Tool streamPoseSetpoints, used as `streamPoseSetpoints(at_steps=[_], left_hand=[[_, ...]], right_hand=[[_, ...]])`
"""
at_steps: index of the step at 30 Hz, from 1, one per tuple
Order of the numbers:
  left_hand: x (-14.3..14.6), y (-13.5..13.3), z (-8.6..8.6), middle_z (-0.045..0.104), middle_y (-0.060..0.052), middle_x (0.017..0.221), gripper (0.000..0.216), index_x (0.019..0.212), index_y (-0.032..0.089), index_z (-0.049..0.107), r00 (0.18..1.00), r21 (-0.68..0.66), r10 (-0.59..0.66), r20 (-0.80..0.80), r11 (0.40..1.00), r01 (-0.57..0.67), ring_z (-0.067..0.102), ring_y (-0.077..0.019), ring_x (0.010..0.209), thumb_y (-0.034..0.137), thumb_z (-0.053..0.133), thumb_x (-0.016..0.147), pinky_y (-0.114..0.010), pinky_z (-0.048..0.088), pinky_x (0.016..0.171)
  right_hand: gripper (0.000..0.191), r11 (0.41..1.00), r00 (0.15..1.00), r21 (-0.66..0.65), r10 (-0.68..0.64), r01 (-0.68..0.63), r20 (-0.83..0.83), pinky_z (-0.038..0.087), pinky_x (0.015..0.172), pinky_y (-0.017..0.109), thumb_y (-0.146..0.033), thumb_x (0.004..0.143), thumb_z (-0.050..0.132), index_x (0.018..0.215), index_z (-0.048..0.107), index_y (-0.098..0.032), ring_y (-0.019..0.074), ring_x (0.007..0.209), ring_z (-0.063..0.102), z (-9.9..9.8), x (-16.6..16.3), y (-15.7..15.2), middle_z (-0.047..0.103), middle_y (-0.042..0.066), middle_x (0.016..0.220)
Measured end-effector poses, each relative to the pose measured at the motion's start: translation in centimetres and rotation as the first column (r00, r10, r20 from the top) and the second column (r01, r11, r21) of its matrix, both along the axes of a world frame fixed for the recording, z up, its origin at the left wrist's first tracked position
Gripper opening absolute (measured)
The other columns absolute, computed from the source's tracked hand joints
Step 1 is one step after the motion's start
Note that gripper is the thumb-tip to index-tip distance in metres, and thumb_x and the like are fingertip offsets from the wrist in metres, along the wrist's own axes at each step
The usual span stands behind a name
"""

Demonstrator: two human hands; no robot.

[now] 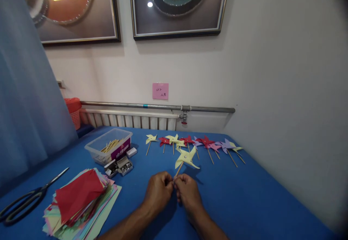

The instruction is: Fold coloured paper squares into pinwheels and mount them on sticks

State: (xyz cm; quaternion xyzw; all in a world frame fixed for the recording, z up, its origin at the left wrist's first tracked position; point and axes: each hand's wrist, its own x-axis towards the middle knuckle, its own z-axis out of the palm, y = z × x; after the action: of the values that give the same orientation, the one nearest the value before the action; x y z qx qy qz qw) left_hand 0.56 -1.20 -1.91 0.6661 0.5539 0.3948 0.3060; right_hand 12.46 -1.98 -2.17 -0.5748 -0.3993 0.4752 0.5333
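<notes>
Both of my hands meet low over the blue table point(244, 200), near its middle. My left hand point(158, 190) and my right hand point(187, 192) are closed, fingertips pinched together on the lower end of a thin wooden stick. The stick carries a yellow paper pinwheel point(187, 157), which stands tilted just beyond my knuckles. Behind it a row of several finished pinwheels point(195, 143), yellow, red, pink and purple, lies along the far edge of the table.
A stack of coloured paper sheets point(81, 200) with a red one on top lies at the left, black scissors point(24, 200) beside it. A clear plastic box of sticks point(110, 147) and small open boxes of metal pins point(122, 165) sit behind. A radiator lines the wall.
</notes>
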Motion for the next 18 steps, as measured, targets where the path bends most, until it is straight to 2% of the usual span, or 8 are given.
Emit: streamPoseSetpoints(at_steps=[6,11,14,18], left_hand=[[0.0,-0.2,0.6,0.066,0.000,0.064,0.015,0.072,0.016,0.068,1.000,0.002,-0.007,0.002,1.000,0.007,0.053,-0.0129,0.059,0.014,0.055,0.080,-0.024,0.032,0.057],[-0.1,-0.4,0.9,0.068,-0.002,0.071,0.016,0.070,0.017,0.068,0.998,0.082,0.004,-0.057,0.997,0.001,0.057,-0.0152,0.067,0.016,0.057,0.080,-0.025,0.035,0.064],[0.0,-0.6,0.7,0.066,-0.001,0.068,0.017,0.071,0.017,0.068,1.000,0.058,-0.021,-0.013,0.998,0.022,0.055,-0.0143,0.063,0.016,0.055,0.082,-0.024,0.035,0.061],[-0.5,0.8,0.7,0.067,-0.001,0.068,0.014,0.075,0.016,0.070,1.000,0.070,0.017,-0.014,0.997,-0.016,0.055,-0.0144,0.063,0.016,0.057,0.081,-0.024,0.035,0.060]], right_hand=[[0.024,1.000,1.000,0.004,0.015,-0.015,0.018,0.029,0.031,0.021,-0.044,0.069,0.064,0.060,0.052,-0.024,0.0083,0.029,0.035,-0.1,-0.1,0.2,0.045,-0.009,0.037],[0.026,0.999,0.999,0.025,0.047,-0.046,-0.007,0.030,0.032,0.021,-0.045,0.068,0.067,0.060,0.052,-0.024,0.0081,0.030,0.036,0.0,0.0,0.1,0.047,-0.009,0.040],[0.028,0.998,0.999,0.031,0.052,-0.051,-0.008,0.031,0.032,0.021,-0.047,0.069,0.068,0.063,0.053,-0.024,0.0086,0.032,0.037,0.0,0.0,0.0,0.049,-0.008,0.042],[0.032,0.998,0.998,0.034,0.060,-0.061,0.034,0.032,0.032,0.021,-0.053,0.074,0.065,0.068,0.055,-0.024,0.0095,0.032,0.039,-0.1,-0.2,-0.1,0.050,-0.008,0.045]])
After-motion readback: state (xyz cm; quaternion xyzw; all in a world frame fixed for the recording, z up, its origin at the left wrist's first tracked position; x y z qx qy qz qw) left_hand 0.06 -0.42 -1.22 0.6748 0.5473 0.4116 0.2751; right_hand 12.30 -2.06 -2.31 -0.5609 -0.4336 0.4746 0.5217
